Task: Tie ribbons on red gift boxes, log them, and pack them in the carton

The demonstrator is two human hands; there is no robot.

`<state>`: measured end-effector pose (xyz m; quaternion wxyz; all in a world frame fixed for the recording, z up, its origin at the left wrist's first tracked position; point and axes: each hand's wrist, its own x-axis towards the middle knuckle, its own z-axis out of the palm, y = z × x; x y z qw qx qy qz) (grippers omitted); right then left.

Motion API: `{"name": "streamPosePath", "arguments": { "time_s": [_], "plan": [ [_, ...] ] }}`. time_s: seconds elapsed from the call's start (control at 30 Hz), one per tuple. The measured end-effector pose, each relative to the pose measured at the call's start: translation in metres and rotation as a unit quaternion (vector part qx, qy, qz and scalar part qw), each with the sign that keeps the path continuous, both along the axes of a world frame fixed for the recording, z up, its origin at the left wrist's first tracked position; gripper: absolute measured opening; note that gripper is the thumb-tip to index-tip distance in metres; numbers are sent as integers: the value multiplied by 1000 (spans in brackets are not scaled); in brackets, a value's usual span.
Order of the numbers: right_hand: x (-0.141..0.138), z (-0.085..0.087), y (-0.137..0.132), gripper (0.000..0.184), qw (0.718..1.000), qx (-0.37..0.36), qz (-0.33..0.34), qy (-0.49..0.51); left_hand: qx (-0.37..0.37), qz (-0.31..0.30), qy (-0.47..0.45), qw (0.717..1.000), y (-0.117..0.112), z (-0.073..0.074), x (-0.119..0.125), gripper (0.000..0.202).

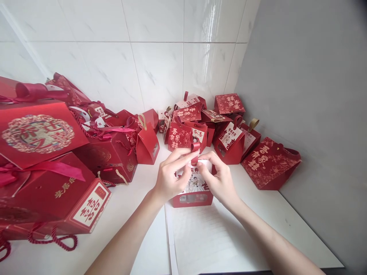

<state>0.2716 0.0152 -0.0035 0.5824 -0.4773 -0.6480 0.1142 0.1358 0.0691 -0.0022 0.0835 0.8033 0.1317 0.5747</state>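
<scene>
A small red gift box [195, 200] with a white printed front and a clear window low down stands upright on the white table in front of me. From its top rises a red ribbon loop [195, 146]. My left hand [174, 171] pinches this ribbon from the left, fingers closed near the box's peak. On the other side, my right hand [217, 176] has thumb and forefinger closed at the ribbon's base. The fingers cover part of the box's top and its front.
Larger red gift boxes [40, 133] with ribbons and rope handles are piled at the left. Behind my hands sit several small red boxes [186, 114] against the tiled wall [157, 68]. Another red box [271, 164] lies at the right, near the grey wall [315, 114]. The white table [229, 236] has a seam.
</scene>
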Motion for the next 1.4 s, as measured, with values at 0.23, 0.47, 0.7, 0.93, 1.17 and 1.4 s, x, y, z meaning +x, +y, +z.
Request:
{"name": "streamPosePath", "arguments": {
  "time_s": [0.23,0.47,0.7,0.93,1.17,1.4],
  "plan": [
    [0,1,0,9,1000,-5,-4,2,-5,-6,3,1000,0,0,-1,36],
    [1,-1,1,10,1000,-7,2,-3,-10,-4,-2,1000,0,-1,0,34],
    [1,0,0,10,1000,-12,-6,0,-6,-5,-3,1000,0,0,0,35],
    [1,-2,2,12,1000,7,8,6,-9,-1,3,1000,0,-1,-1,36],
    [2,0,2,11,1000,-10,11,1,-19,17,-1,1000,-4,1,0,33],
    [-1,0,0,11,1000,-11,2,18,-22,5,0,1000,-3,0,1,34]
  ]
}}
